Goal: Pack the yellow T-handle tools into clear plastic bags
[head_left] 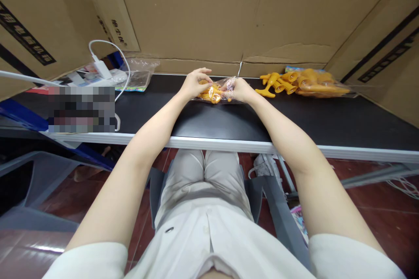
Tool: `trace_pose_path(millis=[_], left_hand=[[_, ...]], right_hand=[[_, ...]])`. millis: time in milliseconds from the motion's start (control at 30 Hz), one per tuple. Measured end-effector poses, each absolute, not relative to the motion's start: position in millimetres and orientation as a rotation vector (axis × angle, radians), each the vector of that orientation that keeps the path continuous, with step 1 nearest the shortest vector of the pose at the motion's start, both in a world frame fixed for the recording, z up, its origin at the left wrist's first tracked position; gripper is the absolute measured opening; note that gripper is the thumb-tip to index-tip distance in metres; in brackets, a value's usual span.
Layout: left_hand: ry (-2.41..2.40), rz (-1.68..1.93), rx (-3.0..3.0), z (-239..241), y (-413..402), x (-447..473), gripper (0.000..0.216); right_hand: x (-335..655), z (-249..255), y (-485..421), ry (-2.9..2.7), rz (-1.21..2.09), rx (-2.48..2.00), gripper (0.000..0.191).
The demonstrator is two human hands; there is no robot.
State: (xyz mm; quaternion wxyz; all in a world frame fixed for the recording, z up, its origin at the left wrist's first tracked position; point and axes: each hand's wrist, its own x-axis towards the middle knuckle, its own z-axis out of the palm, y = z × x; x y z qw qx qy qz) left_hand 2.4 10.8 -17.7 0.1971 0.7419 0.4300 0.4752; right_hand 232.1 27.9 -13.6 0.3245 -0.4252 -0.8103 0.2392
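Head view, from the left: a white adapter [102, 69] with a looped cable is seen on the worktop [222, 120], and just right of it a flat clear packet [139, 77] is laid near the cardboard wall [203, 17]. Next, the left hand [195, 83] is held with fingers loosely spread and its thumb at the orange pieces; whether they are gripped cannot be told. Between the hands, on the worktop, the clear bag [214, 95] of orange pieces is placed, its long axis set left to right, roughly along the front edge. The pieces are bunched leftward; film is stretched toward the right hand [241, 90], by whose narrowed fingers it is pinched. Farther right, orange toy parts [271, 83] are heaped beside a fuller bag [322, 87].
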Motion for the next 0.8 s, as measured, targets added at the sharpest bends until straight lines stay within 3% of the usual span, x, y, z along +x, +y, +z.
trace_pose_path(millis=[133, 233, 400, 567, 667, 800], left_hand=[[1.214, 1.32, 1.931, -6, -6, 7, 0.008], [1.235, 1.356, 1.881, -3, -7, 2, 0.007], [1.462, 1.433, 1.813, -12, 9, -20, 0.027], [1.631, 1.236, 1.754, -26, 20, -34, 0.045], [1.637, 1.186, 1.719, -29, 21, -34, 0.046], [1.582, 1.192, 1.64, -32, 21, -29, 0.04]], right_hand=[[226, -13, 22, -1.923, 0.789, -1.075, 0.014], [222, -11, 16, -1.785, 0.971, -1.028, 0.016], [217, -5, 7, -1.574, 1.19, -1.032, 0.018], [219, -1, 10, -1.477, 1.115, -1.112, 0.025], [222, 0, 11, -1.497, 1.019, -1.253, 0.027], [221, 3, 5, -1.605, 1.217, -1.425, 0.028]])
